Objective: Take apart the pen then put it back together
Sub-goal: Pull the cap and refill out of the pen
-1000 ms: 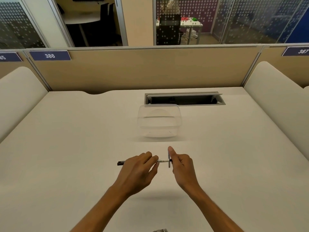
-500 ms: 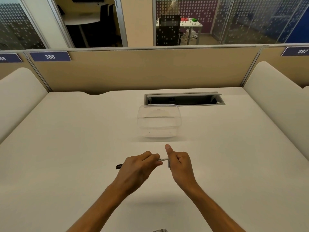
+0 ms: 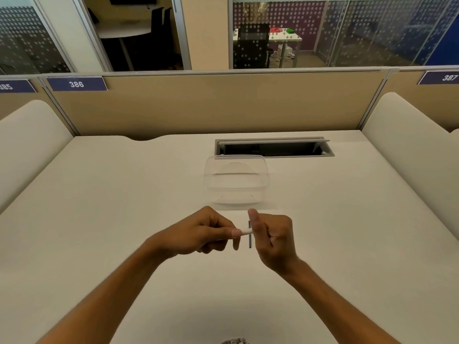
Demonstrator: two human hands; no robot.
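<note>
White desk: clear container, nothing visible inside.

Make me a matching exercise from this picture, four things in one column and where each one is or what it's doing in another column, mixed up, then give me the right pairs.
Things:
1. left hand
2. right hand
3. clear plastic container
4. cable hatch

States or places:
A. stands on the desk just beyond both hands
B. open slot at the far side of the desk
C. pinches the white pen barrel at the fingertips
D. curled, thumb raised, with a thin dark pen part beside the thumb

Pairs: 1-C, 2-D, 3-A, 4-B
</note>
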